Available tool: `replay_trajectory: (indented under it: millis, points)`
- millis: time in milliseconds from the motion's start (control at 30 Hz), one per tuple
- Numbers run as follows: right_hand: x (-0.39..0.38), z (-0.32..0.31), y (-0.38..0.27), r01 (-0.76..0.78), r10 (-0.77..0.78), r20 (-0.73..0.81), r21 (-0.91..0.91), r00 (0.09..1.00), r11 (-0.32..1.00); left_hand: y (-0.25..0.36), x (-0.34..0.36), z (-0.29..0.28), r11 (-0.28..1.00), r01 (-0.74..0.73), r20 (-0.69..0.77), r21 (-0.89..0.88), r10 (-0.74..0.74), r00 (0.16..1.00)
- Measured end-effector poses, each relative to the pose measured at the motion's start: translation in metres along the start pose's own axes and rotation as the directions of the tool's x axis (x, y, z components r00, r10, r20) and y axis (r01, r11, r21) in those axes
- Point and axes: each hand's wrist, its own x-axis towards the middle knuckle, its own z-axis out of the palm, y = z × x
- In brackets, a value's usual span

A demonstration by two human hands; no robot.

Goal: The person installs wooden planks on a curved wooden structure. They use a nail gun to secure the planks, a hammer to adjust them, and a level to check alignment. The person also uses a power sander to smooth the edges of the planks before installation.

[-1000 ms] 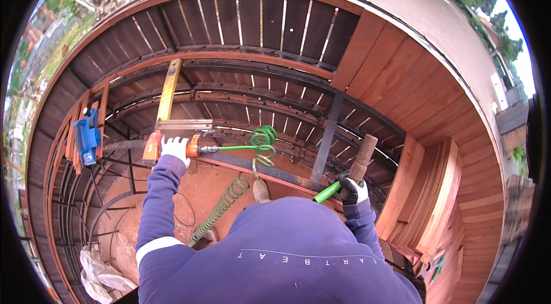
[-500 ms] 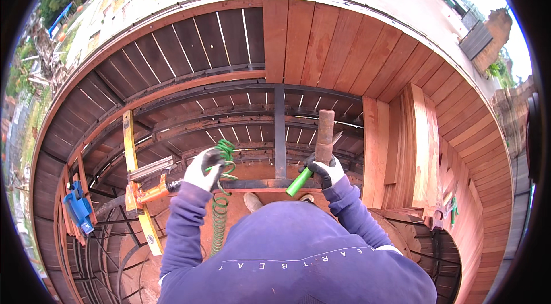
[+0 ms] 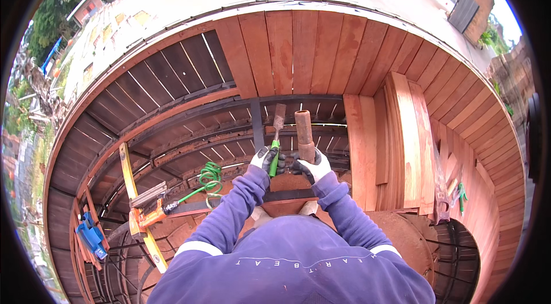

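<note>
My left hand (image 3: 267, 160), in a dark-palmed glove with a white back, is closed round the green handle of a chisel (image 3: 275, 155). Its flat, rusty blade points away from me. Just to the right, my right hand (image 3: 311, 166), gloved alike, grips the lower, wider end of a rusty brown pipe (image 3: 304, 132). The pipe stands up from my fist, its open end away from me. Both hands are close together in front of my body, over the dark metal frame (image 3: 256, 120).
Reddish boards (image 3: 321, 46) cover the far and right parts of the curved platform. Stacked planks (image 3: 406, 143) and a handsaw (image 3: 441, 198) lie to the right. At left are a yellow spirit level (image 3: 127, 172), an orange nail gun (image 3: 150, 215), its green coiled hose (image 3: 210, 176) and a blue tool (image 3: 90, 235).
The chisel has passed from my right hand, which held it along with the pipe, into my left hand. My left hand moved right, away from the green hose. The view has shifted right.
</note>
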Motion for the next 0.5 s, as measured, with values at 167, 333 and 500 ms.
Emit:
replay_trajectory:
  millis: [167, 333, 500]
  points:
    - [-0.007, -0.027, 0.018, -0.164, 0.164, -0.151, 0.015, 0.975, 0.986, 0.018, 0.043, -0.004, 0.970, 0.059, -0.068, -0.238, -0.077, 0.995]
    - [-0.015, -0.023, 0.019, -0.187, 0.180, -0.214, -0.013, 0.960, 0.982, 0.019, 0.049, 0.011, 0.966, 0.119, -0.101, -0.229, -0.145, 0.984]
    - [-0.014, -0.027, 0.022, -0.198, 0.170, -0.234, -0.103, 0.957, 0.975, 0.020, 0.056, 0.012, 0.936, 0.095, 0.028, -0.338, -0.091, 0.995]
